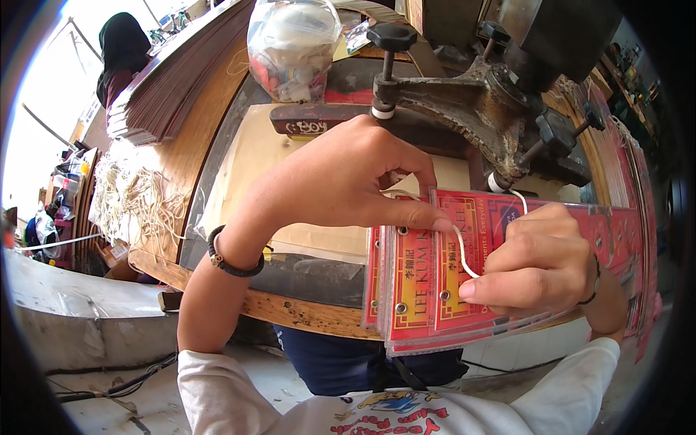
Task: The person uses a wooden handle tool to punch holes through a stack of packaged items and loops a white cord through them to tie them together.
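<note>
A stack of clear-covered red and yellow printed cards (415, 279) with metal eyelets lies at the table's near edge, in front of me. With thumb and bent fingers, my left hand (341, 177) pinches the upper edge of the top card (475, 214). Over that card, my right hand (540, 261) is closed, thumb and index finger gripping a white cord (462, 250). The cord runs from beside my left thumb to the right fingertips, close to a lower eyelet (444, 295). Another stretch of cord rises behind my right hand. My left fingertips are partly hidden.
A heavy metal machine (464, 109) with black knobs stands just beyond the cards. Left of it are a plastic bag (293, 51), a tall stack of boards (174, 80) and a heap of white cords (138, 192). More red cards (623, 232) lie at right.
</note>
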`<state>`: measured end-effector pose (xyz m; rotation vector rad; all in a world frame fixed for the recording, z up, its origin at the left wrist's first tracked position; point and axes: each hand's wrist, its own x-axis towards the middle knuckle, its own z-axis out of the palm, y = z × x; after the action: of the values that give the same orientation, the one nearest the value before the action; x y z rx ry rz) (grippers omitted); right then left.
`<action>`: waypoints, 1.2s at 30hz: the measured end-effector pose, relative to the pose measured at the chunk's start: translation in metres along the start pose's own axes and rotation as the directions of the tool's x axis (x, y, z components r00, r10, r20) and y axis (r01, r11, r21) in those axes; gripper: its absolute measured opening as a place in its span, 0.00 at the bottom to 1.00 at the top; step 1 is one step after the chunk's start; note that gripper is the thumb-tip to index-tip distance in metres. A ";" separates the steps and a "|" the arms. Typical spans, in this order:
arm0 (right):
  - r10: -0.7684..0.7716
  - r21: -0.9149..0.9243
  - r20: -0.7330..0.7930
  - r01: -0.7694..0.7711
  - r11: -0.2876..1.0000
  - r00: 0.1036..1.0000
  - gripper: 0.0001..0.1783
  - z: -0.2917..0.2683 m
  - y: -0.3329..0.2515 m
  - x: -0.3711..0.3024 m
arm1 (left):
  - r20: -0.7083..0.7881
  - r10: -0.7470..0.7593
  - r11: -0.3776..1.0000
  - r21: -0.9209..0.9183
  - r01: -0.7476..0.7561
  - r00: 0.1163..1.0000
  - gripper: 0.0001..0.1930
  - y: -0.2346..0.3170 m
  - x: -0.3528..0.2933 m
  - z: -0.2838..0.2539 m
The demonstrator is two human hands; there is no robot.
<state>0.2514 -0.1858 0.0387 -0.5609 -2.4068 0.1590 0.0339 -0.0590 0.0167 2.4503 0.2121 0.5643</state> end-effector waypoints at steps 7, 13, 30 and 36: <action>0.007 0.038 -0.017 -0.006 0.999 1.000 0.16 -0.002 0.000 -0.001 | -0.034 0.005 0.992 0.128 -0.001 0.999 0.19 -0.002 0.000 -0.005; -0.036 0.045 -0.069 0.040 0.998 0.997 0.11 0.000 0.005 -0.004 | -0.179 0.062 0.919 0.394 0.013 0.982 0.25 -0.015 -0.005 -0.018; 0.202 -0.095 0.023 -0.199 0.975 0.979 0.16 0.001 0.009 -0.011 | 0.005 0.049 0.954 -0.295 -0.045 0.999 0.23 0.002 -0.002 -0.023; 0.032 -0.083 -0.080 -0.038 0.996 0.996 0.16 -0.016 0.005 -0.007 | 0.014 -0.121 0.983 0.139 0.118 0.993 0.32 -0.010 -0.010 -0.028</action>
<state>0.2682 -0.1852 0.0463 -0.6366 -2.3367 0.0487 0.0122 -0.0389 0.0279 2.5551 0.3983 0.4847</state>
